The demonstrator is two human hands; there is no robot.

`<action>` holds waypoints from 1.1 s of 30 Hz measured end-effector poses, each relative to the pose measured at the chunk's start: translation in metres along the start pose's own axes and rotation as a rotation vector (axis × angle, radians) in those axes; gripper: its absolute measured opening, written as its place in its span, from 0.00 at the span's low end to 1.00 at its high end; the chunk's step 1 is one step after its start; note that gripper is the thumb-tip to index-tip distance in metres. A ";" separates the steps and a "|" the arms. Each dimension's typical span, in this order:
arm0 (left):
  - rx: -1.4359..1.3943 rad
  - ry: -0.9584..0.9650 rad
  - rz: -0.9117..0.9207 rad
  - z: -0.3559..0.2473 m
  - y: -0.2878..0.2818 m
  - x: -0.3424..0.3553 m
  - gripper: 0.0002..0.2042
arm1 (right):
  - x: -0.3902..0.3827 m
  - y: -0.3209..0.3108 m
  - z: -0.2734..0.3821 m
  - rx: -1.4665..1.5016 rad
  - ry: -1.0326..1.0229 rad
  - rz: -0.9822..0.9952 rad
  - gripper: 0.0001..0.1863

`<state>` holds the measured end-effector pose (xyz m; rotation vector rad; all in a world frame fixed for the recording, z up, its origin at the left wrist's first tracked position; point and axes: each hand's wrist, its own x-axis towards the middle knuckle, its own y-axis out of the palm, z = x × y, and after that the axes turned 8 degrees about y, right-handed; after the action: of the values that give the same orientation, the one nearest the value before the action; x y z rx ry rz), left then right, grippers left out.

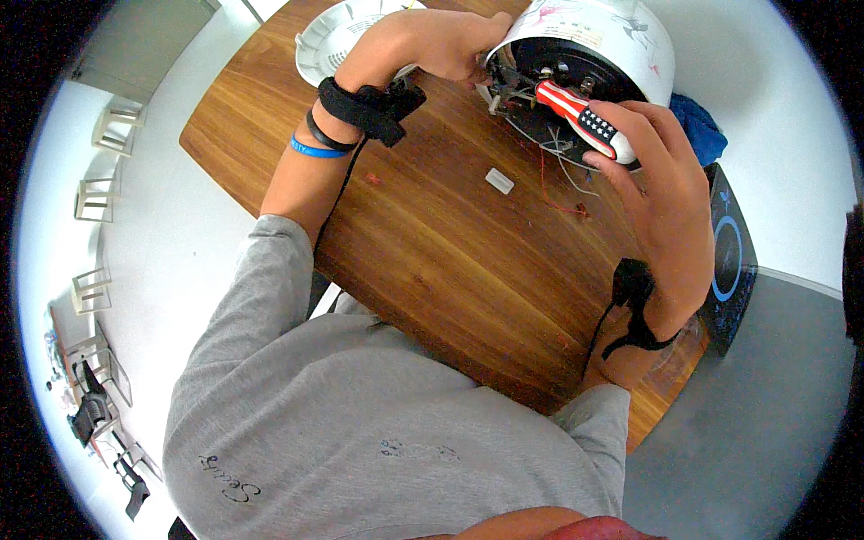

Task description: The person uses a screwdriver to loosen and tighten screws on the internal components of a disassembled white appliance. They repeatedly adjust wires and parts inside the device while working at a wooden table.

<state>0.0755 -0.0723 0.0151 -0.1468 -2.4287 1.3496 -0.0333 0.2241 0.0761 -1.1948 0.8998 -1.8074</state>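
The tipped white cooker lies at the wooden table's far edge, left hand gripping its rim. Right hand fingers clamp a striped screwdriver in its open base. Loose wires and a small white clip lie just beside; bare wood spreads nearer the person.

My right hand grips a striped screwdriver in the tipped cooker's open base; my left hand steadies its rim.

A small white plastic piece lies on the wooden table; blue cloth beside it.
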 end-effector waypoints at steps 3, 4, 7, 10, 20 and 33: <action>0.027 0.079 0.002 0.005 0.000 0.000 0.31 | -0.002 -0.001 0.003 -0.046 0.052 0.019 0.16; 0.026 0.046 0.016 0.005 0.000 -0.001 0.32 | -0.002 -0.002 0.003 -0.077 0.068 0.025 0.16; 0.032 -0.047 0.061 0.000 -0.002 -0.001 0.33 | -0.001 0.002 -0.003 -0.052 0.030 -0.022 0.13; 0.043 -0.099 0.084 -0.002 -0.003 0.001 0.33 | 0.002 0.002 -0.006 -0.049 -0.086 -0.040 0.09; 0.018 0.056 0.038 0.003 -0.003 0.000 0.34 | 0.006 0.006 -0.002 -0.074 -0.124 -0.142 0.07; -0.155 -0.132 0.123 -0.015 -0.015 0.000 0.32 | 0.008 -0.001 -0.005 -0.183 -0.169 -0.161 0.06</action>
<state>0.0818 -0.0682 0.0355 -0.2573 -2.6747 1.2563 -0.0401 0.2179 0.0786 -1.5500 0.9074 -1.7454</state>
